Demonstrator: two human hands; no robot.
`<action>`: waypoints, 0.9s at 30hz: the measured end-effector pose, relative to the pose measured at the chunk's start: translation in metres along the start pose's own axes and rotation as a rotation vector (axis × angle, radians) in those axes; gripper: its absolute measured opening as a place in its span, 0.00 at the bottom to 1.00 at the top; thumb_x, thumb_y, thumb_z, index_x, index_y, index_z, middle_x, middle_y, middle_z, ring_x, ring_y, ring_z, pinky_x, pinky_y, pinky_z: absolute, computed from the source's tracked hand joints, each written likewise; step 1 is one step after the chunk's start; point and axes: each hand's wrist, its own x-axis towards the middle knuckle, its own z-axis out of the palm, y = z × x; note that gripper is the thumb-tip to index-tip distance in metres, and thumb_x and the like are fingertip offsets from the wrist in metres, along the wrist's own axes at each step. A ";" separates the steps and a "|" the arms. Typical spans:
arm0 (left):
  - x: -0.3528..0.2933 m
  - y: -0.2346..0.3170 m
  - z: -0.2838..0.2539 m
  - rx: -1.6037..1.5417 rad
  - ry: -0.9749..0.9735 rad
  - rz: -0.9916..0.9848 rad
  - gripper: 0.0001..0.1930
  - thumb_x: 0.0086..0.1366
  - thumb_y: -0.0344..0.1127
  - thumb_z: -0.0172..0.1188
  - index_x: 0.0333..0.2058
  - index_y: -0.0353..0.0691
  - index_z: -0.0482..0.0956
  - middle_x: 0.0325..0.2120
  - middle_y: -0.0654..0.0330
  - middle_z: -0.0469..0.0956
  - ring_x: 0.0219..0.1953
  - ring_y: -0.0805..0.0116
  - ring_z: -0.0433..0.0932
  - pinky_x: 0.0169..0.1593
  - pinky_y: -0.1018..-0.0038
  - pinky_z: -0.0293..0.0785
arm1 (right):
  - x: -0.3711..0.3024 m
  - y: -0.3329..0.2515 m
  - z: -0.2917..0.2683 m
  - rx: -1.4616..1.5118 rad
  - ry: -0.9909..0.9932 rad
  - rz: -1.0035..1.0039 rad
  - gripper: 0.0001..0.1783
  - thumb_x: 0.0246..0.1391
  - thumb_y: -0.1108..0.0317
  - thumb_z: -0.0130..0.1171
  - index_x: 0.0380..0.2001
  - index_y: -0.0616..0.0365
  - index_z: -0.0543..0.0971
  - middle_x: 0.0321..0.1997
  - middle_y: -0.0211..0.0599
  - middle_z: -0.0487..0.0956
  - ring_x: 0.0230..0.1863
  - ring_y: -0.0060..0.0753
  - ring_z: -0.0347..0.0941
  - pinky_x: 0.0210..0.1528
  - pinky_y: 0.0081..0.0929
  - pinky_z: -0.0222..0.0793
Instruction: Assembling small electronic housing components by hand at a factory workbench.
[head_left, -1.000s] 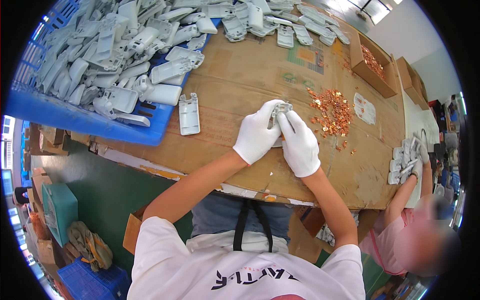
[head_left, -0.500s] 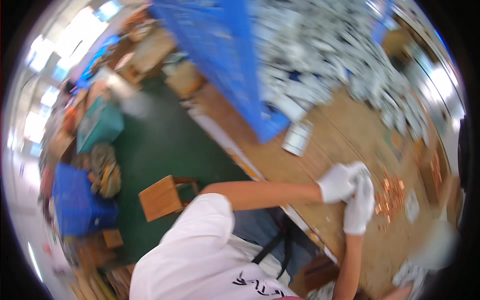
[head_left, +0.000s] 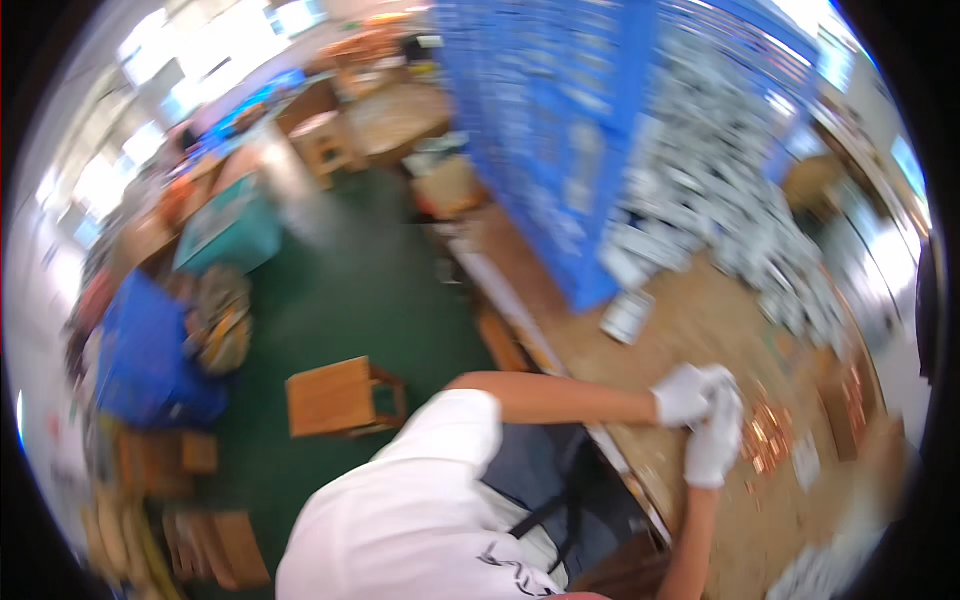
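Motion blur smears everything, and whatever the gloved left hand (head_left: 684,394) and right hand (head_left: 716,446) pinch between them is hidden, its axis unreadable. Both hands meet, closed together, above the brown worktop (head_left: 700,320) beside scattered copper pieces (head_left: 765,440). A blue crate (head_left: 570,150), a wooden stool (head_left: 335,395) and the green floor (head_left: 370,290) lie to the left.

Both hands meet over desk (head_left: 700,330) at right: left hand (head_left: 688,393) touching right hand (head_left: 716,445). Pile of small parts (head_left: 765,440) just right of them. Crate (head_left: 560,150) behind, w/ lone part (head_left: 628,316) before it. Stool (head_left: 335,397) on floor, left of desk.
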 end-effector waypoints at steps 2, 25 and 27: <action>0.001 -0.031 -0.009 0.188 0.143 0.159 0.18 0.59 0.36 0.56 0.49 0.38 0.75 0.41 0.49 0.80 0.43 0.55 0.81 0.47 0.67 0.77 | 0.007 -0.009 0.014 0.125 0.064 -0.091 0.23 0.48 0.78 0.51 0.51 0.63 0.73 0.53 0.51 0.75 0.56 0.53 0.70 0.58 0.43 0.66; 0.008 -0.047 0.005 0.128 0.138 0.027 0.16 0.57 0.33 0.61 0.45 0.36 0.78 0.35 0.53 0.83 0.38 0.69 0.82 0.44 0.73 0.76 | 0.019 0.002 0.012 0.178 0.040 -0.049 0.15 0.38 0.70 0.60 0.35 0.56 0.74 0.38 0.41 0.72 0.39 0.46 0.72 0.40 0.40 0.71; 0.015 -0.050 0.004 0.107 0.123 0.088 0.17 0.57 0.33 0.60 0.46 0.36 0.77 0.36 0.52 0.82 0.40 0.69 0.81 0.45 0.73 0.76 | 0.025 0.002 0.004 0.151 0.051 -0.080 0.16 0.37 0.69 0.62 0.34 0.53 0.73 0.37 0.41 0.72 0.38 0.47 0.73 0.40 0.40 0.72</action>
